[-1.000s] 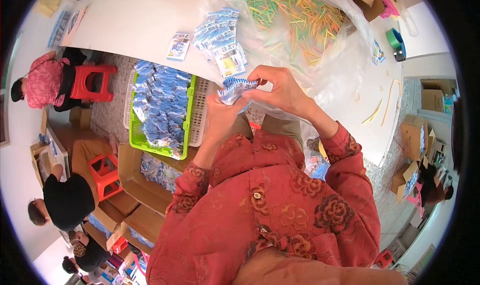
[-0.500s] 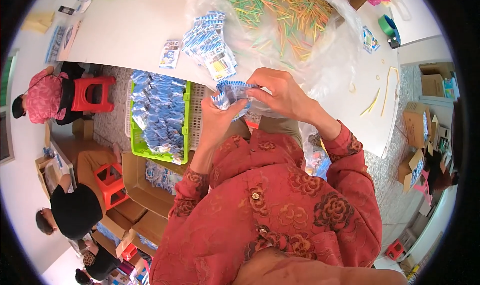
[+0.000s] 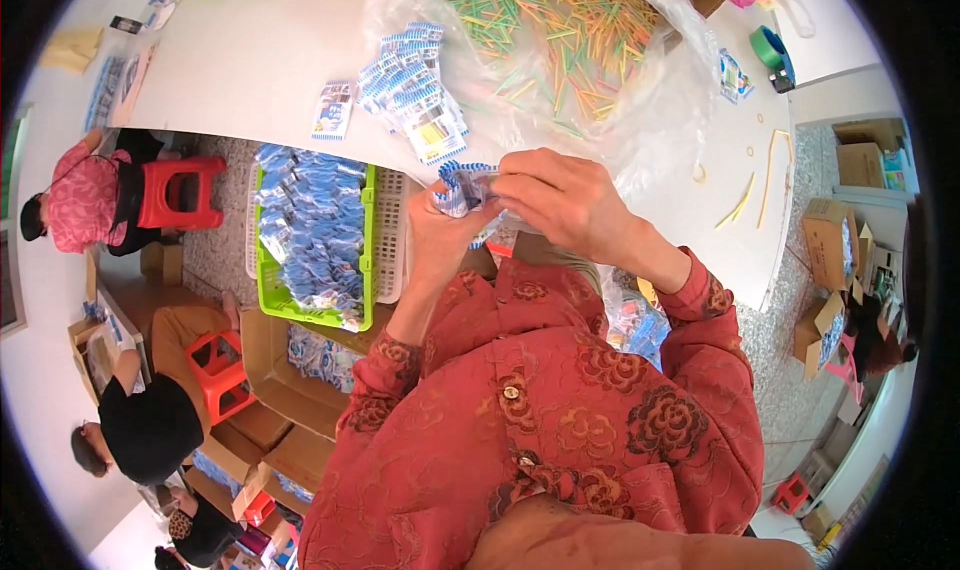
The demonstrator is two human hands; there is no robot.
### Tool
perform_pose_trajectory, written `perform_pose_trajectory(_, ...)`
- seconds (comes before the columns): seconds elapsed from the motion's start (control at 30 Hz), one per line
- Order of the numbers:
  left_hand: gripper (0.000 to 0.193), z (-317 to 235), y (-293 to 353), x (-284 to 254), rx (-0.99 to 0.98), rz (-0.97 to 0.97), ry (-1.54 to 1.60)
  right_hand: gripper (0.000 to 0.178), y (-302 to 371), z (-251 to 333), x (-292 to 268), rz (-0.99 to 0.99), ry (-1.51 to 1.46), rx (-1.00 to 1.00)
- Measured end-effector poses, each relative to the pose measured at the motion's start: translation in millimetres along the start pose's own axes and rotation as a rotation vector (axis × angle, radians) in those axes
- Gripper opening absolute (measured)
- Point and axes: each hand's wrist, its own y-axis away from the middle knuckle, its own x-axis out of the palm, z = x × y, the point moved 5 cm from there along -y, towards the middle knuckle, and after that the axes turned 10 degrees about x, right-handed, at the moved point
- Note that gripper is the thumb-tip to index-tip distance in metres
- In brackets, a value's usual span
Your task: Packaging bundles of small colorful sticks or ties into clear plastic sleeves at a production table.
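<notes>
At the table's near edge, a small blue-and-white plastic packet [image 3: 462, 188] is held between my two hands. My left hand [image 3: 438, 228] grips its left side with the thumb across it. Fingers of my right hand [image 3: 560, 202] are pinched together at the packet's right side; whether they hold anything besides the packet is hidden. Just beyond lies a fanned pile of similar packets [image 3: 412, 90], with one single packet [image 3: 332, 110] to its left. A clear plastic bag [image 3: 610, 135] farther back holds many thin green, yellow and orange sticks [image 3: 560, 30].
A green crate [image 3: 368, 240] full of blue packets stands left, below the white table [image 3: 250, 60]. Cardboard boxes [image 3: 290, 370] and red stools [image 3: 215, 370] are beyond it. Green tape [image 3: 770, 48] and loose yellow strips [image 3: 738, 202] lie right. Other people [image 3: 150, 420] sit at left.
My right hand's fingers have curled in closer over the packet's right side. My left hand keeps its grip on the packet. The whole view has shifted slightly.
</notes>
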Motion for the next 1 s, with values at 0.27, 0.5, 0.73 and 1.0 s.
perform_pose_trajectory(0.27,0.019,6.2,5.0,4.5,-0.093,0.004,-0.047,0.018,7.2,-5.0,9.1,0.190,0.059,0.007)
perform_pose_trajectory(0.5,0.029,5.5,7.9,6.1,-0.110,0.066,0.009,0.020,4.7,-6.9,8.0,0.148,0.061,0.043)
perform_pose_trajectory(0.73,0.026,12.0,-0.8,-11.9,-0.060,-0.054,0.077,0.007,-16.9,-19.9,12.5,0.257,-0.404,0.192)
perform_pose_trajectory(1.0,0.033,6.0,-11.4,-21.5,-0.099,-0.159,0.020,0.013,-90.5,-188.3,30.5,-0.042,-0.196,0.420)
